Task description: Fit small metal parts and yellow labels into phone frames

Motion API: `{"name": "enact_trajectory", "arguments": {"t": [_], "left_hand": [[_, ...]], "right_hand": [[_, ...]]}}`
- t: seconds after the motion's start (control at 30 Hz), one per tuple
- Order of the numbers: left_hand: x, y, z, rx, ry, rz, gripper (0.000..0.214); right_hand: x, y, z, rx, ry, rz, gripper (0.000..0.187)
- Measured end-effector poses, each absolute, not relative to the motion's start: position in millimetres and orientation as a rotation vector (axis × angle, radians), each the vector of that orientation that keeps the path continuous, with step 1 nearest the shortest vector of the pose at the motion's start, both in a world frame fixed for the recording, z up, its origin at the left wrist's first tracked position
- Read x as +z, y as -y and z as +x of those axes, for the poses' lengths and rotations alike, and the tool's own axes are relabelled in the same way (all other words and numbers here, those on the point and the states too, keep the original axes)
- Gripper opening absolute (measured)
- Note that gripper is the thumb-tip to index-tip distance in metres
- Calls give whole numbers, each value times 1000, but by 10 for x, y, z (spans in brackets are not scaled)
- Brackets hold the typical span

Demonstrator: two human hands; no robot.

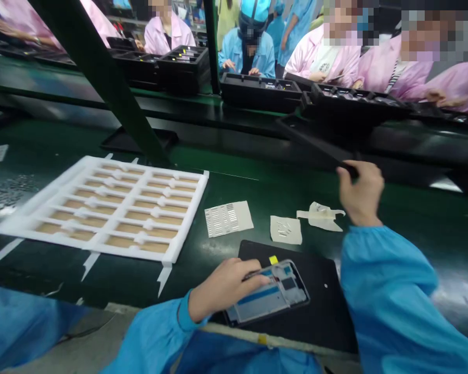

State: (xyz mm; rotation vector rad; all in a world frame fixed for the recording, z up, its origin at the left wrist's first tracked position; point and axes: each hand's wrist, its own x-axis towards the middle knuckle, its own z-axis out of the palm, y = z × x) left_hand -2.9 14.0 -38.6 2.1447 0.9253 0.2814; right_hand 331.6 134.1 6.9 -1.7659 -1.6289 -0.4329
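Note:
My left hand (234, 283) is closed around the upper edge of a phone housing (263, 298), its fingers lying on the inside of the frame. The housing rests tilted on a black mat (327, 311) at the table's front edge, and a small yellow tab (273, 259) sticks up beside it. Raised to the right, my right hand (362, 192) pinches the near corner of a flat black tray (315, 143). The tray's far part merges with dark boxes behind. Below it lie a crumpled backing paper (322, 215) and a paper with small strips (286, 230).
A white slotted foam tray (175, 244) is taped to the green table at left. Beside it lie a label sheet (229, 218) and a pile of small parts (13, 189). A green post (113, 88) slants overhead. Co-workers sit across the line behind black boxes (259, 93).

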Motion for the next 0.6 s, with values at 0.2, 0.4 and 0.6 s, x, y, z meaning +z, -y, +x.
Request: {"name": "enact_trajectory", "arguments": {"t": [0.2, 0.4, 0.6], "left_hand": [[-422, -499, -275, 503, -1034, 2011, 39], [-520, -688, -204, 550, -910, 1990, 34], [-662, -780, -277, 475, -852, 2031, 39]], "right_hand": [[-484, -1902, 2664, -241, 1868, -1673, 30], [-459, -1608, 1887, 166, 2257, -1273, 21], [-503, -1718, 1255, 450, 2525, -1261, 20]]}}
